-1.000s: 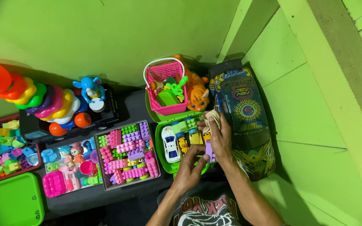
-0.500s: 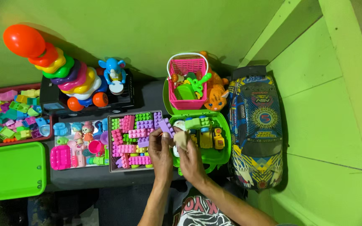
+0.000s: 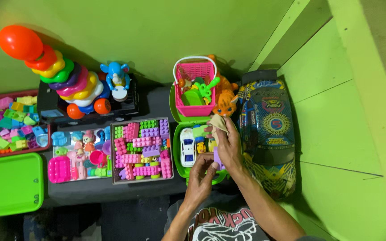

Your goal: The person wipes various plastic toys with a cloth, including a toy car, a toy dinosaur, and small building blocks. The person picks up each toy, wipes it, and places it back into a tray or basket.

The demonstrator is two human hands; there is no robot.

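Both hands sit low and right of centre in the frame, over the green case of small toy cars. From where I watch, my right hand is closed around a small beige cloth-like piece, pinched at the fingertips and lifted just above the case's upper edge; what exactly the piece is, I cannot tell. My left hand hovers just below it with fingers half curled, thumb toward the right hand's heel, and whether it grips anything I cannot tell. I judge the step in hand to be handling that beige piece over the open case, with the white toy car lying inside to the left. Any next move would call for a steady pinch and a clear path past the pink basket and orange toy cat just above. Both forearms rise from the bottom edge, angled up and inward, wrists nearly touching. Left of the case sits a tray of pink and green building blocks on the dark worktop.
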